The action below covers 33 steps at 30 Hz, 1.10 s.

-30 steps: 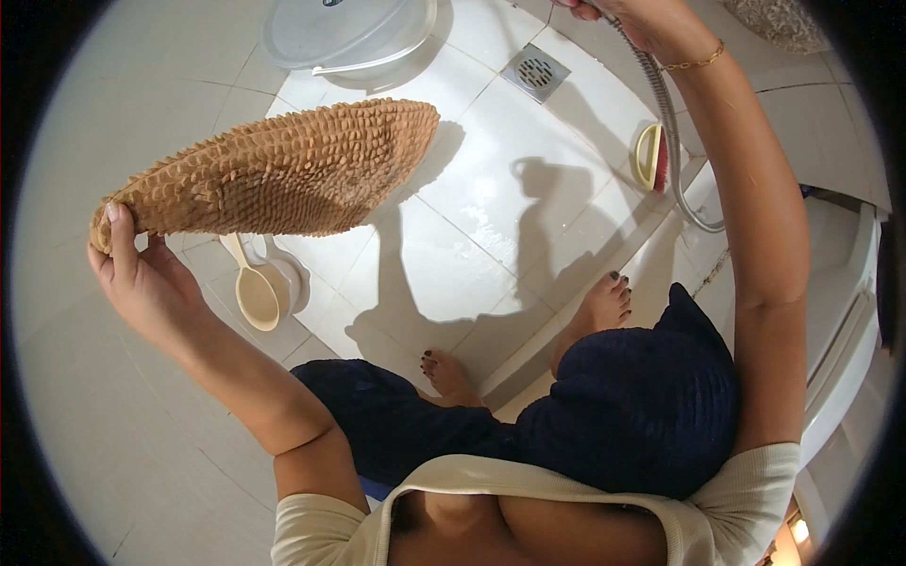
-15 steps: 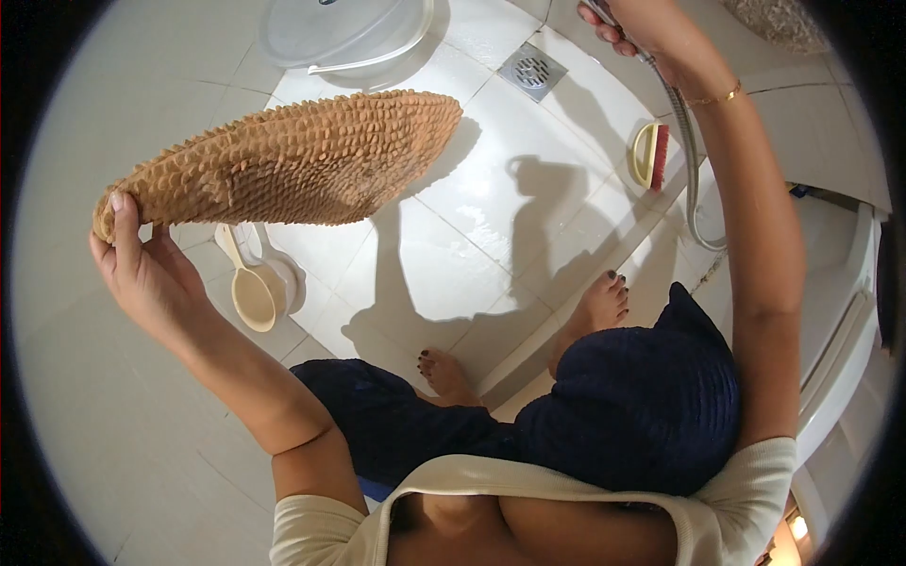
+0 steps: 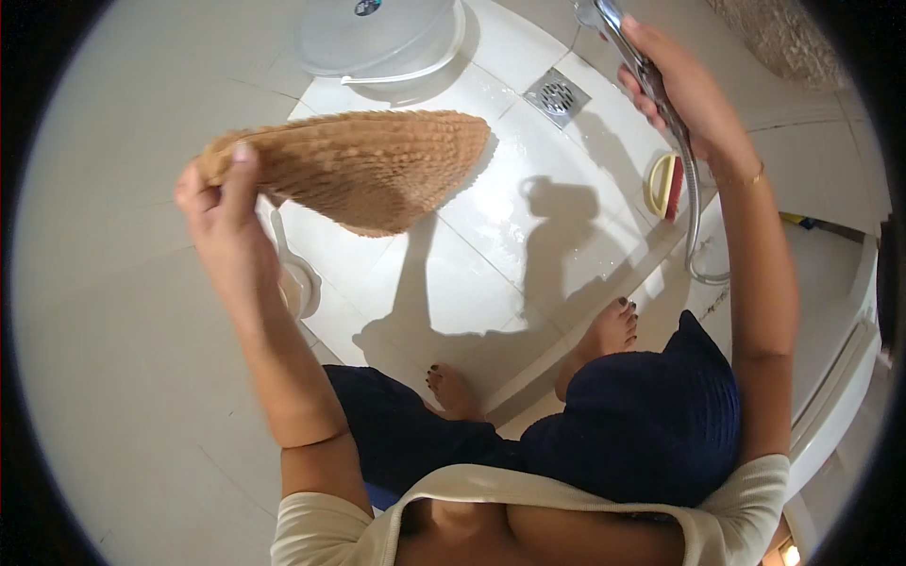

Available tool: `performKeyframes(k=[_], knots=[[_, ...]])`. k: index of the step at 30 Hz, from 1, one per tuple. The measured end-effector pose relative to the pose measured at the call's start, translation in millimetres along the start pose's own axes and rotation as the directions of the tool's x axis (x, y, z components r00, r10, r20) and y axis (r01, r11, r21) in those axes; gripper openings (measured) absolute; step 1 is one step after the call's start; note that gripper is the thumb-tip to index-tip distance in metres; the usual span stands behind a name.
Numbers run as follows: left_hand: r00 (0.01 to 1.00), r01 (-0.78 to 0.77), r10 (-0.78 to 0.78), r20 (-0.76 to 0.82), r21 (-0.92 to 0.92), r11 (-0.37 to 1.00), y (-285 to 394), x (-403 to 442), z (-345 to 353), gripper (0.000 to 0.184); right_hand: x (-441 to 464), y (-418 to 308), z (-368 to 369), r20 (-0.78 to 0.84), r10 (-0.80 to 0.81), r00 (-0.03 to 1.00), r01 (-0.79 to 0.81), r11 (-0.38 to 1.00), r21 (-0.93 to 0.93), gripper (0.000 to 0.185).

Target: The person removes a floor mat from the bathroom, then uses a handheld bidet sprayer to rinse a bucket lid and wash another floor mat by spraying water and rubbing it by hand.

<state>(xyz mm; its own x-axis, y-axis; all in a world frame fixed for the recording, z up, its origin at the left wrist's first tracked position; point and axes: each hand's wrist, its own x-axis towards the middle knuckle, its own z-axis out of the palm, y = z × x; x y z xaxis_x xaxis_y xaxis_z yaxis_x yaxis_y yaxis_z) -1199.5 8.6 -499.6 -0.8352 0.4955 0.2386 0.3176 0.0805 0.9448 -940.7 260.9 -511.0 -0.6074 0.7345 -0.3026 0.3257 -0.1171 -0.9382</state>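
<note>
A brown bath mat [image 3: 377, 170] with a nubby, tufted surface hangs above the tiled floor. My left hand [image 3: 226, 203] pinches it at its left end, thumb on the near side. At the upper right, my right hand [image 3: 675, 85] is wrapped round a chrome handheld shower head [image 3: 634, 57]. Its metal hose [image 3: 696, 208] runs down beside my right forearm and curves near the ledge. I cannot make out any water leaving the shower head. Partly hidden behind my left wrist is a cream dipper [image 3: 294, 288] on the floor.
A clear lidded tub [image 3: 382, 42] with a white handle stands at the back. A square metal drain [image 3: 557, 97] is set in the floor. Near the low ledge [image 3: 528, 396] lies a scrub brush [image 3: 664, 187] with red bristles. A fluffy mat [image 3: 779, 38] is at the upper right.
My left hand has moved right with the bath mat, which now looks shorter and more tilted. My right hand has come lower, bringing the shower head into view.
</note>
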Motion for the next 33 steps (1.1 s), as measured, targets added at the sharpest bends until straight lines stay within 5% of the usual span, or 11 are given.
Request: performKeyframes(k=[2, 4, 6, 9, 14, 16, 25, 29, 31, 32, 33], knots=[[0.998, 0.068, -0.068, 0.017, -0.028, 0.997, -7.7, -8.9, 18.6, 0.029, -6.3, -3.0, 10.0, -0.036, 0.008, 0.999, -0.010, 0.999, -0.041, 0.034], [0.972, 0.110, -0.127, 0.199, 0.095, 0.989, -18.4, -23.2, 37.9, 0.033, -8.0, 4.0, 9.7, 0.006, -0.062, 0.998, 0.062, 0.998, 0.002, 0.037], [0.899, 0.094, -0.069, 0.432, -0.037, 0.995, -21.7, -47.2, 68.5, 0.032, -15.1, 5.5, 8.5, 0.058, -0.197, 0.979, 0.193, 0.979, 0.067, 0.048], [0.773, 0.023, -0.141, 0.619, 0.194, 0.981, -33.9, -42.8, 101.4, 0.037, -29.3, -1.0, 11.2, 0.106, -0.287, 0.952, 0.278, 0.956, 0.094, 0.050], [0.873, -0.405, 0.197, 0.446, 0.441, 0.801, -116.6, 33.9, 159.1, 0.039, -42.2, -0.1, 15.5, 0.206, -0.260, 0.943, 0.243, 0.965, 0.102, 0.056], [0.799, -0.602, 0.391, 0.458, 0.611, 0.514, -141.2, 64.6, 177.3, 0.040, -50.3, -4.0, 15.8, 0.259, -0.219, 0.941, 0.194, 0.974, 0.121, 0.064], [0.789, -0.615, 0.234, 0.569, 0.741, 0.271, -154.1, 83.7, 192.4, 0.017, -58.8, 5.1, 13.1, 0.417, -0.251, 0.874, 0.276, 0.961, 0.000, 0.050], [0.765, -0.636, 0.133, 0.630, 0.705, 0.314, -130.0, 42.8, 169.3, 0.018, -53.3, 7.8, 13.5, 0.469, -0.336, 0.817, 0.393, 0.919, -0.027, 0.047], [0.627, -0.633, -0.046, 0.778, 0.542, 0.553, -118.5, 28.1, 163.7, 0.028, -49.5, 10.5, 13.6, 0.481, -0.330, 0.812, 0.396, 0.917, -0.039, 0.047], [0.628, -0.630, -0.051, 0.776, 0.546, 0.552, -133.4, 28.9, 168.9, 0.028, -46.7, 11.9, 15.6, 0.484, -0.328, 0.811, 0.393, 0.919, -0.036, 0.047], [0.540, -0.722, 0.136, 0.830, 0.375, 0.582, -158.8, 31.3, 177.6, 0.037, -43.7, 13.2, 18.5, 0.486, -0.266, 0.833, 0.325, 0.945, -0.040, 0.053]])
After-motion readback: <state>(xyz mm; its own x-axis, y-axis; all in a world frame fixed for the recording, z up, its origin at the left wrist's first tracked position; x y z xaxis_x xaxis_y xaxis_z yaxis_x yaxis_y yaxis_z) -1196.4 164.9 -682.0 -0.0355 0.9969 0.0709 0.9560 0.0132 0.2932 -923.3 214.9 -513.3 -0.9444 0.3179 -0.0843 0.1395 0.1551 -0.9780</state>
